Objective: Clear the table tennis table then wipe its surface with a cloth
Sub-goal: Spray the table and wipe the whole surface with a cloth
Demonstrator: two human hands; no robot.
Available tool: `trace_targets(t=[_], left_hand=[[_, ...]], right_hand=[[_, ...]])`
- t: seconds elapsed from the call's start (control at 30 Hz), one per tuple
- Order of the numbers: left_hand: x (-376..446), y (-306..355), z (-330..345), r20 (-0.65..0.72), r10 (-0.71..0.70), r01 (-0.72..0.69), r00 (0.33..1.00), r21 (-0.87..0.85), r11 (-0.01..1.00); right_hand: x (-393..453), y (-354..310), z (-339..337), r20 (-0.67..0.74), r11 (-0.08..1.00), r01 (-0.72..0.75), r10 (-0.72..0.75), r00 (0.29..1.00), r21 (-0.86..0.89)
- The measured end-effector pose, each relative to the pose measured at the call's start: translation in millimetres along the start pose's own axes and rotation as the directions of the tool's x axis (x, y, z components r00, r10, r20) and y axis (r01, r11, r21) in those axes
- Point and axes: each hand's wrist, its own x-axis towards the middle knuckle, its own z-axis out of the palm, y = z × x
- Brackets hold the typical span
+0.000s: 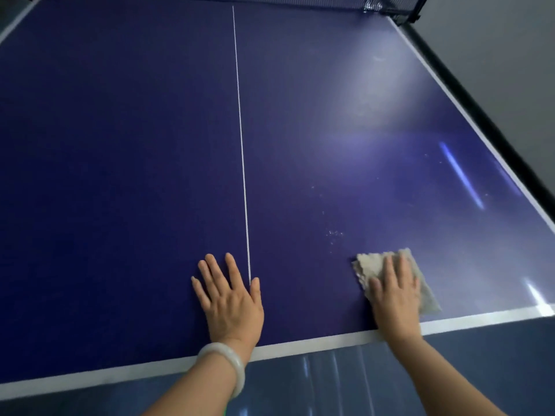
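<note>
Near edge: both forearms come in from the bottom. Left wrist wears a pale bangle (223,366).

Left hand (231,301) lies palm-down on the table tennis table (120,175), fingers straight and spread, index fingertip just beside the white centre line (241,151). It holds nothing.

Right hand (395,292) presses flat on a beige cloth (371,267), fingers straight and close together, not curled round it. Cloth is crumpled, lying on the blue surface in the near-right part, just inside the white end line (300,345). Its corners stick out past the hand on the far-left and right sides.

Small pale specks (333,235) sit on the surface just far of the cloth. Light glare streaks across the right half.

Far edge: dark net (300,0) across the top, its clamp (402,13) at the far-right corner. White side line runs along the right edge.

No readable writing, logo or label anywhere.
</note>
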Motion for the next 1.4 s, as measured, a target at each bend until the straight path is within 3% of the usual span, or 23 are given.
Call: trace_targets(t=[0.07,0.13,0.23,0.27,0.33,0.4,0.43,0.47,0.53,0.6,0.67,0.77,0.8,0.87,0.93,0.97,1.0,1.07,1.13,1.17,1.27,1.33,1.4], left_hand=[[-0.7,3.4,4.0,-0.018,-0.03,0.031,0.999,0.053,0.998],[-1.0,3.5,6.5,-0.034,-0.039,0.041,0.999,0.075,0.996],[-0.6,3.9,10.0,-0.05,-0.036,0.041,0.998,0.099,0.994],[-0.4,4.1,11.0,-0.06,-0.04,0.046,0.997,0.101,0.994],[-0.6,3.4,12.4,-0.078,-0.043,0.051,0.996,0.109,0.993],[-0.3,2.1,12.7,-0.083,-0.035,0.045,0.996,0.111,0.993],[0.2,1.4,12.7,-0.087,-0.034,0.043,0.996,0.11,0.993],[0.3,1.0,12.7,-0.093,-0.036,0.046,0.995,0.109,0.993],[0.0,1.1,13.1,-0.104,-0.037,0.048,0.994,0.106,0.993],[-0.3,1.5,13.0,-0.104,-0.037,0.048,0.994,0.106,0.993],[-0.6,1.8,12.6,-0.101,-0.048,0.059,0.994,0.111,0.992],[-0.8,2.9,12.7,-0.104,-0.057,0.07,0.993,0.128,0.989],[-0.8,3.1,12.7,-0.103,-0.058,0.072,0.993,0.132,0.989],[-0.5,3.4,13.1,-0.105,-0.061,0.075,0.993,0.134,0.988],[0.4,3.5,13.6,-0.109,-0.067,0.082,0.992,0.141,0.987],[0.7,3.8,13.9,-0.111,-0.07,0.085,0.991,0.139,0.987],[0.9,3.7,14.1,-0.112,-0.07,0.085,0.991,0.136,0.987],[0.7,3.0,14.5,-0.113,-0.072,0.086,0.991,0.129,0.988],[0.5,2.4,14.7,-0.113,-0.071,0.085,0.991,0.121,0.989],[0.2,2.1,14.5,-0.113,-0.076,0.089,0.991,0.118,0.989],[0.4,3.9,14.8,-0.106,-0.08,0.093,0.991,0.127,0.988],[0.1,3.3,13.1,-0.101,-0.081,0.093,0.992,0.128,0.987],[0.0,3.3,12.9,-0.106,-0.081,0.095,0.991,0.13,0.987]], right_hand=[[1.0,9.8,-3.1,0.007,0.983,-0.174,0.174,0.985,-0.063],[-9.4,-11.0,3.7,0.003,0.976,-0.209,0.209,0.978,-0.069],[-21.4,-69.1,23.4,0.011,0.989,0.104,-0.103,0.995,-0.101],[-20.7,-85.7,29.1,0.07,0.955,0.278,-0.272,0.96,-0.101],[-7.1,-108.6,26.6,0.173,0.834,0.551,-0.54,0.824,-0.018],[26.8,-99.9,21.6,0.219,0.729,0.684,-0.669,0.71,0.008],[46.6,-87.0,19.7,0.218,0.722,0.691,-0.672,0.707,-0.016],[66.1,-69.0,17.8,0.198,0.778,0.627,-0.608,0.769,-0.046],[96.9,-27.5,7.3,0.113,0.955,0.278,-0.267,0.957,-0.1],[101.3,-5.8,-4.2,0.076,0.994,-0.082,0.087,0.993,-0.074],[85.4,-22.3,-1.2,0.057,0.984,-0.163,0.167,0.984,-0.074],[58.5,-84.1,22.0,0.072,0.98,0.177,-0.17,0.983,-0.091],[54.4,-107.2,30.2,0.124,0.936,0.344,-0.334,0.934,-0.076],[58.1,-151.2,37.7,0.234,0.791,0.612,-0.595,0.769,-0.002],[83.8,-176.0,37.3,0.309,0.68,0.732,-0.706,0.637,0.043],[104.1,-178.8,37.0,0.316,0.65,0.76,-0.726,0.611,0.025],[128.3,-174.0,38.3,0.313,0.655,0.756,-0.717,0.623,-0.004],[174.8,-144.2,33.8,0.262,0.782,0.619,-0.585,0.768,-0.069],[206.6,-95.4,19.0,0.164,0.937,0.331,-0.312,0.936,-0.109],[213.3,-73.0,10.5,0.135,0.979,0.173,-0.158,0.978,-0.105],[194.4,-54.2,4.6,0.103,0.987,-0.141,0.149,0.983,-0.076],[160.4,-82.3,18.7,0.057,0.994,-0.082,0.086,0.995,-0.07],[121.1,-118.2,35.2,0.065,0.984,0.157,-0.152,0.986,-0.079]])
